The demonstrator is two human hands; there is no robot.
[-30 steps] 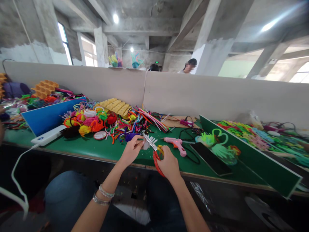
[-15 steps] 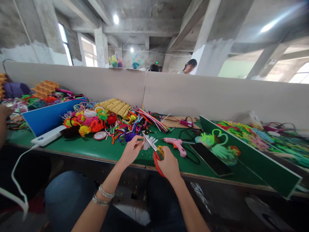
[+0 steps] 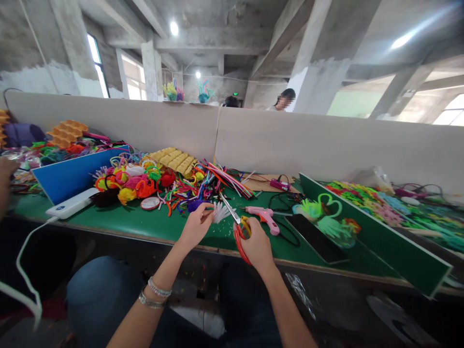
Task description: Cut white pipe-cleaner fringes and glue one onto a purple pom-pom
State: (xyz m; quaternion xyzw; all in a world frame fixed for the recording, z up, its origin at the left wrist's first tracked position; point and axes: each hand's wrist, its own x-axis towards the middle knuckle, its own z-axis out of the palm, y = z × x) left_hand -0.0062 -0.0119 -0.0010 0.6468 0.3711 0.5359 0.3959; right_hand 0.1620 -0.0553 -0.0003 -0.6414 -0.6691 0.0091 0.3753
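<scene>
My left hand (image 3: 197,224) pinches a bunch of white pipe-cleaner pieces (image 3: 220,211) fanned out to the right. In my right hand (image 3: 257,244) are scissors (image 3: 231,210) with red and yellow handles, the fingers closed around them. The blades point up and left, close beside the white pieces; whether they touch is hard to tell. Tiny white clippings (image 3: 228,227) lie on the green tabletop (image 3: 159,225) below. Right of the scissors rests a pink glue gun (image 3: 264,216).
Left lies a pile of colourful pipe-cleaner shapes (image 3: 136,183) by a blue board (image 3: 79,171) and a white power bank (image 3: 74,205). A phone (image 3: 315,239), green pipe-cleaner swans (image 3: 331,217) and an upright green board (image 3: 377,237) stand right. Another person's hand (image 3: 7,169) shows far left.
My right hand has moved slightly right with the scissors, drawing the blades away from across the white pieces. The white bunch now shows more fully. My left hand has barely moved.
</scene>
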